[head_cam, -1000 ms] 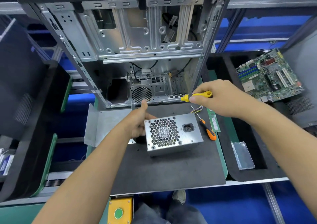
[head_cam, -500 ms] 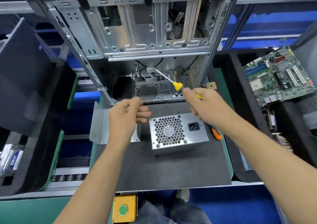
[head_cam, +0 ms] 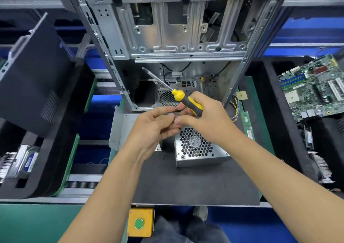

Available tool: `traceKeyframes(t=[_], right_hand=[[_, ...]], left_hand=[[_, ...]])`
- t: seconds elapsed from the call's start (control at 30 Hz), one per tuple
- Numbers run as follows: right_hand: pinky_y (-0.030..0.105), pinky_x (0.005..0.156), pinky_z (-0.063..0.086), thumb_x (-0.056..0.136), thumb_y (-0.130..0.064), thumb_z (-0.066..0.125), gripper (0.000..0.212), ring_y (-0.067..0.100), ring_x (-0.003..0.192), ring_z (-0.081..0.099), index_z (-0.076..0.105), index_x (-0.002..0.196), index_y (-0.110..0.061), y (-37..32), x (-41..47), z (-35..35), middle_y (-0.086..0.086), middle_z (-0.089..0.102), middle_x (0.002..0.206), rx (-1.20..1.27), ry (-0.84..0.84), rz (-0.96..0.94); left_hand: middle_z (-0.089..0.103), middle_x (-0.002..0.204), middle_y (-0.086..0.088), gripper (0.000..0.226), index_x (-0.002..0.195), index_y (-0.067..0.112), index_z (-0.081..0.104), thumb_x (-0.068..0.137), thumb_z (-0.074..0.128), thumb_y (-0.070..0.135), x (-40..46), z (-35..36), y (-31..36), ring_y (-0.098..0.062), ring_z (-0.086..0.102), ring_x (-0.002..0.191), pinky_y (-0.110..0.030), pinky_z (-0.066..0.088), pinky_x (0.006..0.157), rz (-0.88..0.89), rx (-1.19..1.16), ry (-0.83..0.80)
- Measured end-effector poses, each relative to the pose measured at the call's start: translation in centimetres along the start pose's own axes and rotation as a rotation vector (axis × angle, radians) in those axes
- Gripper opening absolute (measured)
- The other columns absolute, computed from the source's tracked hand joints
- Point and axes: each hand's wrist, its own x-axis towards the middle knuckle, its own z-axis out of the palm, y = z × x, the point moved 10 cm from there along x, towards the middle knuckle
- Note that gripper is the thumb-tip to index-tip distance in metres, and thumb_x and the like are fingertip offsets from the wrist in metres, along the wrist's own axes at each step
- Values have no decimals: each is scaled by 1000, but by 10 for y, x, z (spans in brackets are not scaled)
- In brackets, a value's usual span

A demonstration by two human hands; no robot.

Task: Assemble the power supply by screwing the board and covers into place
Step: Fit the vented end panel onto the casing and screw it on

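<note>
The silver power supply [head_cam: 197, 147] with its honeycomb fan grille lies on the black mat [head_cam: 186, 183]. Above it, my right hand [head_cam: 206, 118] grips a yellow and black screwdriver [head_cam: 184, 98], whose shaft points up and to the left. My left hand [head_cam: 154, 125] is beside it with curled fingers that meet the right hand's fingertips; any small part between them is too small to see. A bent silver cover plate [head_cam: 121, 127] lies on the mat to the left, partly hidden by my left hand.
An open metal computer case [head_cam: 171, 37] stands behind the mat. A motherboard [head_cam: 312, 88] lies in a black tray at right. A green memory stick [head_cam: 246, 123] sits beside the mat. A dark side panel [head_cam: 35, 75] leans at left. Below is a yellow button box [head_cam: 140, 222].
My hands came together above the power supply until their fingertips met. The screwdriver swung so that its shaft points up and left. The view shifted slightly.
</note>
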Motion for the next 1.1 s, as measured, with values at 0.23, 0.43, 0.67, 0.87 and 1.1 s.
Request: traceKeyframes(t=[0.23,0.43,0.67,0.87,1.1], right_hand=[[20,55,39,82,-26,77,23,6,65,49,55,79,-30,-2,7,4,-5,58,66,-259,-1,-87],[13,50,35,85,-26,75,33,6,53,42,49,66,-33,0,5,-6,-2,53,58,-193,118,-69],[29,51,38,87,-24,74,39,2,67,45,42,68,-36,24,-3,7,-10,51,64,-472,-101,33],[33,55,34,87,-20,72,32,21,68,46,43,77,-27,11,0,23,-4,51,68,-623,-183,-79],[34,52,28,79,10,60,37,25,66,40,39,84,-20,-9,-3,45,-5,36,66,-949,-276,-327]], left_hand=[[76,91,-19,19,83,1,75,93,59,-2,5,0,-12,-30,76,85,-30,61,66,-59,-111,14],[77,84,-10,17,84,7,76,96,64,9,4,-12,-7,-21,76,80,-25,59,65,53,-48,113],[73,96,10,19,102,32,66,89,75,23,-14,-31,-32,-2,70,88,-15,52,82,194,481,276],[49,74,1,18,94,9,69,84,77,22,-6,-12,-61,-11,51,69,-26,43,70,114,334,146],[77,104,0,30,107,29,76,89,66,8,-2,-3,-58,-19,70,100,-33,55,90,167,112,95]])
